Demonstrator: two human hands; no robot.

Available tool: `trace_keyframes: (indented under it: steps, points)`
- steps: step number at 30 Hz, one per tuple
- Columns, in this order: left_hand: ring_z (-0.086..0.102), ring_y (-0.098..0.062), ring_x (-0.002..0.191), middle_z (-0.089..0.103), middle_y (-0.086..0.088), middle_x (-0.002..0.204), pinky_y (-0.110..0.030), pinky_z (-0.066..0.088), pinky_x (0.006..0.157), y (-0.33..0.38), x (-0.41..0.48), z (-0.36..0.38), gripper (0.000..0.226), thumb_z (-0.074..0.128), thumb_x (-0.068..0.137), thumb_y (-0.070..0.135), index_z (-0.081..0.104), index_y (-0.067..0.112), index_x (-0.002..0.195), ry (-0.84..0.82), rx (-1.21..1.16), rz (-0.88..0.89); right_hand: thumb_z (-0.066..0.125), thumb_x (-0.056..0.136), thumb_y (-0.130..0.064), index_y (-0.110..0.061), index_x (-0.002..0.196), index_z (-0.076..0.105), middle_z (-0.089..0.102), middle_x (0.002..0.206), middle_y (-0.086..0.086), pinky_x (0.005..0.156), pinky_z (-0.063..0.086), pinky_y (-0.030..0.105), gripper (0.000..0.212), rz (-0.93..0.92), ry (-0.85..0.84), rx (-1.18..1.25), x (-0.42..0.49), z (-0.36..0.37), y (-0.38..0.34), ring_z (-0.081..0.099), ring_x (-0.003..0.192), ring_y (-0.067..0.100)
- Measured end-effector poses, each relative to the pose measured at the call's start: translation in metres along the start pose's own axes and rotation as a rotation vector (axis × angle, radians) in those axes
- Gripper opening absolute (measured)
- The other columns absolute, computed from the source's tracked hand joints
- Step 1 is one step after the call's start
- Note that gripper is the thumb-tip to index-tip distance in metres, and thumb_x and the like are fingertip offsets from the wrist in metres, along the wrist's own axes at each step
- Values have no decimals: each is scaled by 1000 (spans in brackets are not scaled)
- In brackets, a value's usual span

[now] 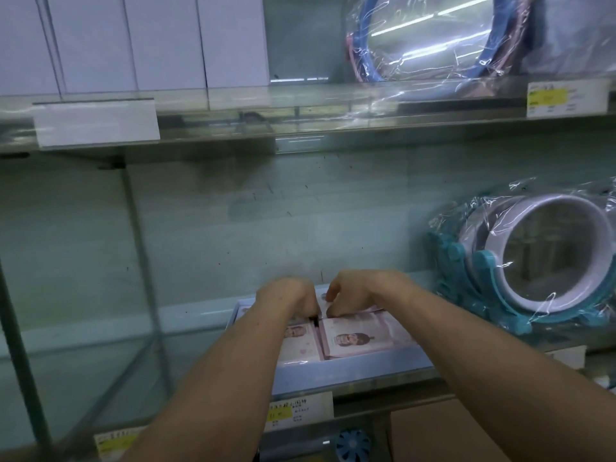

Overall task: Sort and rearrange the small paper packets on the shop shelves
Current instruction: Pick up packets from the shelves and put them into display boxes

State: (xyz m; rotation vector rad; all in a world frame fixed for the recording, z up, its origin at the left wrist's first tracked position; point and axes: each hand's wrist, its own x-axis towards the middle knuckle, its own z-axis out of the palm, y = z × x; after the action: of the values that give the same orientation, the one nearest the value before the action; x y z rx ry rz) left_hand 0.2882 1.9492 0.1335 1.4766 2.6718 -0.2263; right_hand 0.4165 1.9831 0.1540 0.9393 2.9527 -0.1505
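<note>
Pink paper packets (356,338) with a printed face lie in stacks inside a shallow pale blue tray (350,371) on the glass shelf. Both my arms reach into the tray's far half. My left hand (286,295) has its fingers curled down onto the back left packets; its fingertips are hidden. My right hand (353,291) pinches the edge of a packet at the back middle, just beside the left hand. A second stack of pink packets (300,345) lies partly under my left forearm.
Round mirrors with teal frames (533,261) wrapped in clear plastic stand right of the tray. White boxes (133,41) and a wrapped blue hoop (433,45) sit on the shelf above. Price labels (300,411) hang on the shelf edge. A glass divider (140,248) stands to the left.
</note>
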Motion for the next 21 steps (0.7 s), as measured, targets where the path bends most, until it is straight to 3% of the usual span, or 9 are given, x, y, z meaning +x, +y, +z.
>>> trace_keyframes:
  steps: [8, 15, 19, 21]
  points:
    - [61, -26, 95, 67, -6, 111, -36, 52, 86, -4, 2, 5, 39, 64, 73, 42, 70, 22, 106, 84, 26, 24, 55, 92, -33, -14, 134, 54, 50, 140, 7, 104, 39, 32, 46, -15, 18, 28, 0, 4, 5, 49, 125, 25]
    - [59, -24, 111, 63, -7, 125, -29, 48, 91, 4, -27, -13, 41, 62, 86, 31, 64, 11, 122, 80, -16, 64, 55, 88, -16, -19, 136, 52, 47, 143, 1, 106, 36, 30, 48, -27, 13, 28, -8, -6, 23, 47, 127, 21]
    - [55, -21, 115, 53, -3, 135, -22, 45, 83, 8, -40, -22, 56, 66, 84, 24, 49, 19, 138, 99, -111, 148, 54, 85, -10, -21, 134, 54, 50, 139, -1, 98, 38, 27, 50, -5, -7, -46, -10, -9, 41, 50, 122, 21]
    - [56, -20, 115, 55, -2, 134, -23, 46, 90, 13, -42, -20, 54, 64, 85, 23, 50, 21, 137, 64, -122, 169, 55, 84, -12, -23, 130, 57, 55, 133, -1, 94, 42, 26, 47, -1, 6, -59, -8, -5, 44, 54, 117, 21]
